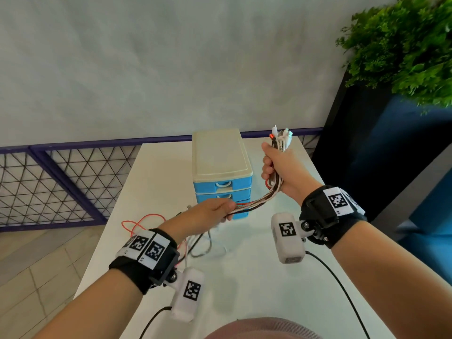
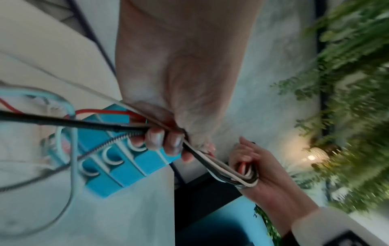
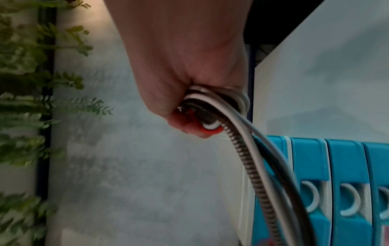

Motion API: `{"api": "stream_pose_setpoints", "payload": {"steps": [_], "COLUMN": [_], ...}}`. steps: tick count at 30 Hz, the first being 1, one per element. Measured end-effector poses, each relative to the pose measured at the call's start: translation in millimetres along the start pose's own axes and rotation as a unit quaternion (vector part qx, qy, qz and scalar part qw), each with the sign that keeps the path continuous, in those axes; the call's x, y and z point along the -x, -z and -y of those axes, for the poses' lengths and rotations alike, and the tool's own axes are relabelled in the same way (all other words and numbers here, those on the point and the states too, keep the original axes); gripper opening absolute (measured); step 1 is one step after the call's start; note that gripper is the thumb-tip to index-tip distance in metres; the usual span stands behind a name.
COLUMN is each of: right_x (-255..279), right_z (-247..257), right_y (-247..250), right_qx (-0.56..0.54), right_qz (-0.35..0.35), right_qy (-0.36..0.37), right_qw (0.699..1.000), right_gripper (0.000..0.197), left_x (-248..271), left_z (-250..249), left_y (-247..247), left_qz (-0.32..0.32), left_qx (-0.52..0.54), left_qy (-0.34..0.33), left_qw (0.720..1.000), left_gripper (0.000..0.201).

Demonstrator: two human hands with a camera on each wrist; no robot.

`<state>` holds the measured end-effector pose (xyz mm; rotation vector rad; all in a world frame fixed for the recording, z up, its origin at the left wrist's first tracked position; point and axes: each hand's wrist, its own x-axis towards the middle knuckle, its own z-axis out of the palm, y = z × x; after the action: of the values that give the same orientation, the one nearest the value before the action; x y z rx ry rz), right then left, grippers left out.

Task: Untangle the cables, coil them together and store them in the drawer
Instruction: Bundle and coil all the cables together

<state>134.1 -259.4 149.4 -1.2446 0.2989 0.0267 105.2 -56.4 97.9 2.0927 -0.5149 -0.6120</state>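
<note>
1. White table (image 1: 244,277) carries the blue drawer unit (image 1: 221,167) at its far edge; all drawers closed.
2. Right hand (image 1: 281,170) grips the gathered cables (image 1: 254,203), plugs upward.
3. Left hand (image 1: 215,209) pinches the strands; feed evenly, keeping loops equal.
4. Loose tails (image 1: 146,221) lie near the left edge; keep them on the table.

Head view looking down from above, both wrist views close along each palm, all sharing the drawer unit (image 1: 222,177)

Head view is bright, evenly lit, edges bent. Wrist views are dimmer, soft; plant (image 2: 347,116) smeared by blur.
</note>
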Motion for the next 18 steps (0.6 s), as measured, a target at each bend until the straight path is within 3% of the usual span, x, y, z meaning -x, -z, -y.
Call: {"api": "stream_pose_setpoints", "payload": {"steps": [2,5,8,13,18], "right_x": [-0.4,1.8,6.2,20.0,26.9], "right_z": [-1.7,-6.0,-11.4,-11.3,-15.6], "right_y": [0.5,0.7,-0.1,-5.2,-4.0], "right_qx": [0.097,0.212,0.223,0.194,0.136], "right_qz": [-0.003,0.025,0.087,0.188,0.325], "right_qy": [0.009,0.011,-0.026,-0.101,-0.199], "right_qw": [0.995,0.977,0.971,0.957,0.915], "right_gripper": [0.023,0.023,0.017,0.026,0.048], "left_x": [-4.2,-6.9,-9.0,-7.3,-2.7], "left_z": [-3.3,-10.9,-21.7,-24.9,-29.5], "left_y": [6.8,16.2,21.7,24.7,21.9], "left_qz": [-0.048,-0.111,-0.148,-0.172,-0.179], "left_qx": [-0.132,-0.231,-0.295,-0.307,-0.260], "left_qy": [-0.024,-0.072,-0.127,-0.202,-0.225], "left_qw": [0.990,0.964,0.936,0.914,0.922], "left_gripper": [0.033,0.030,0.024,0.029,0.034]}}
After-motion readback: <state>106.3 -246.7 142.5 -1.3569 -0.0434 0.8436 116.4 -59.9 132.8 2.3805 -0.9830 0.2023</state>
